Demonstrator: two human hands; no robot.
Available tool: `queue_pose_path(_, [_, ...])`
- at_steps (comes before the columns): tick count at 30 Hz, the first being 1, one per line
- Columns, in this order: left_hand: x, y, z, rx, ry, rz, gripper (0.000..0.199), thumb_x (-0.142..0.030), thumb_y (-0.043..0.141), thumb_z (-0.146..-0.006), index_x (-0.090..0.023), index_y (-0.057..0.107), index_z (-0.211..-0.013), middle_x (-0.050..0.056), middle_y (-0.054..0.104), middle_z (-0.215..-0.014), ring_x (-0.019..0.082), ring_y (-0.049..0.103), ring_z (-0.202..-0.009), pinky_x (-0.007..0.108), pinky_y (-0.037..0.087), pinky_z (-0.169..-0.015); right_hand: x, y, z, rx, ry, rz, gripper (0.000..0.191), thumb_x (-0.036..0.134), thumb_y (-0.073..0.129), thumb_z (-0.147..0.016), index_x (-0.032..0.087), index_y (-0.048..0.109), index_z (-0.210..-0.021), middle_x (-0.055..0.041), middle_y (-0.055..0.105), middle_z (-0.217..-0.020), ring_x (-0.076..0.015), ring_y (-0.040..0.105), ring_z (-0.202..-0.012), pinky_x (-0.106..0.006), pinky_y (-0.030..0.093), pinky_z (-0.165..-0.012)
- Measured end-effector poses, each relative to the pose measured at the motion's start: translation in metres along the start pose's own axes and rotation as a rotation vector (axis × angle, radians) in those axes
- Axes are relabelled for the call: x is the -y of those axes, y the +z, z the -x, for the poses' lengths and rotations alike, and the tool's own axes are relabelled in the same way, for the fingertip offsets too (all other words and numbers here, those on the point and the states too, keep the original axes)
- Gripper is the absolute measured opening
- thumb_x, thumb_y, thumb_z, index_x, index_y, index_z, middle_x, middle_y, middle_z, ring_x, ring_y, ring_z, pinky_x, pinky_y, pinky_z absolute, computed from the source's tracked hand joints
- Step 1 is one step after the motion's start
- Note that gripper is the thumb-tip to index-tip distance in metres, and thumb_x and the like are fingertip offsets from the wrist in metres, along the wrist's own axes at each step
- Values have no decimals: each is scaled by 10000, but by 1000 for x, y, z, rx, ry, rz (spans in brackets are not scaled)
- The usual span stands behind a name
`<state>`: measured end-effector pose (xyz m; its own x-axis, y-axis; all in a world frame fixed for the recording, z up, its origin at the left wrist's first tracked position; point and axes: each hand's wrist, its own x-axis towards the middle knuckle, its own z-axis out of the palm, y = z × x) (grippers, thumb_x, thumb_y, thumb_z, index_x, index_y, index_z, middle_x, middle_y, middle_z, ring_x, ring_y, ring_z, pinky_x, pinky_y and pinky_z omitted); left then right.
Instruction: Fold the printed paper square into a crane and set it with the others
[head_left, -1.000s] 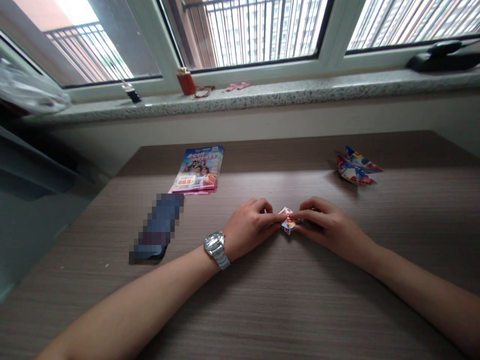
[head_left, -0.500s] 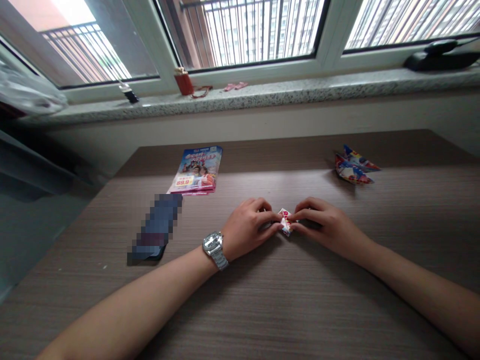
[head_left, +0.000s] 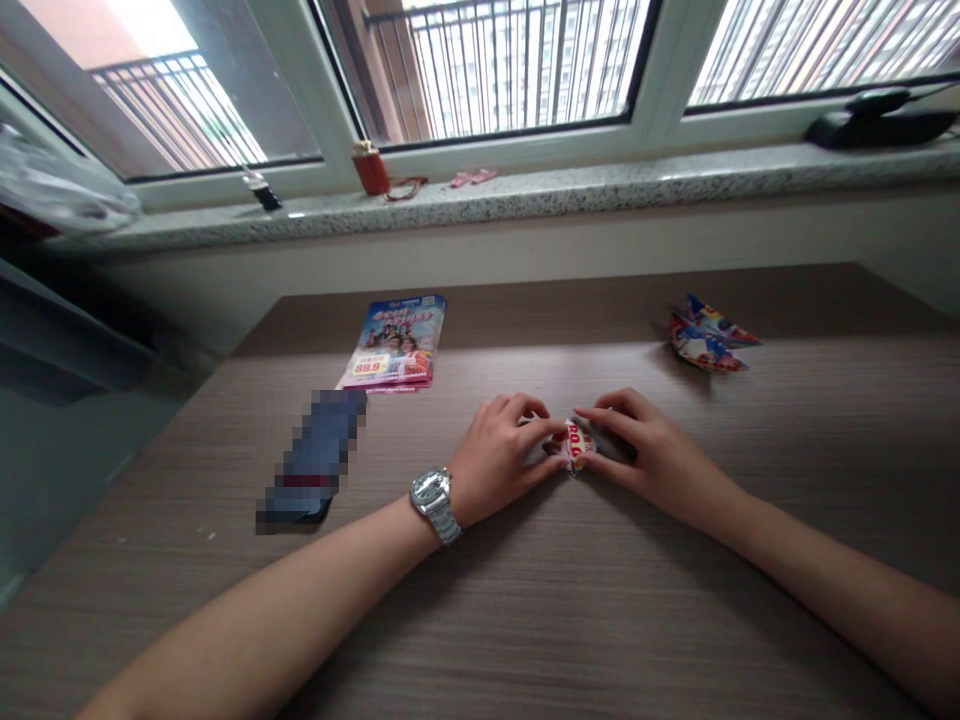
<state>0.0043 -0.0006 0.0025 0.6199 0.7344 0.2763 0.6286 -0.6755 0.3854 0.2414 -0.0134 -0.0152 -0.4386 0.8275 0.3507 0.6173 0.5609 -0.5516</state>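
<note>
A small piece of folded paper (head_left: 576, 441), white with red and yellow print, lies on the table between my hands. My left hand (head_left: 511, 445), with a silver watch (head_left: 433, 493) on the wrist, pinches the paper's left side between thumb and fingers. From the other side, my right hand (head_left: 646, 440) holds it with the thumb at the lower edge and the index finger near the top. Fingers cover parts of the paper's sides. Beyond my right hand stands a colourful folded paper shape (head_left: 709, 340) with pointed tips.
A stack of printed flyers (head_left: 397, 340) lies at the back left of the table (head_left: 480, 620). Nearer sits a blurred-out dark phone-like object (head_left: 315, 460). On the stone windowsill (head_left: 570, 190) are a red case with a cord (head_left: 370, 170), a small dark bottle (head_left: 262, 190) and pink pieces (head_left: 472, 177).
The paper between my fingers has opened out a little and shows more red and yellow print. My right index finger has lifted from its middle toward the upper edge.
</note>
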Motion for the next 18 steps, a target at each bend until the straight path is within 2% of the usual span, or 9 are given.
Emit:
queue_pose_path(8, [-1, 0, 1, 10, -22, -16, 435, -484, 632, -904, -232, 632, -1258, 86, 598, -1216, 268, 529, -1109, 437, 432, -961, -3, 2, -1, 3, -23, 19, 349, 320, 696, -877, 210, 678, -1209, -114, 571, -1106, -260, 592, -1016, -413, 526, -887])
queue_pose_path(18, [1, 5, -1, -7, 24, 22, 397, -416, 678, -889, -225, 639, -1234, 87, 613, -1226, 270, 554, -1114, 450, 466, -954, -2, 3, -1, 8, -10, 51, 381, 330, 682, -882, 200, 641, -1238, -123, 570, -1124, -271, 597, -1030, -431, 525, -898])
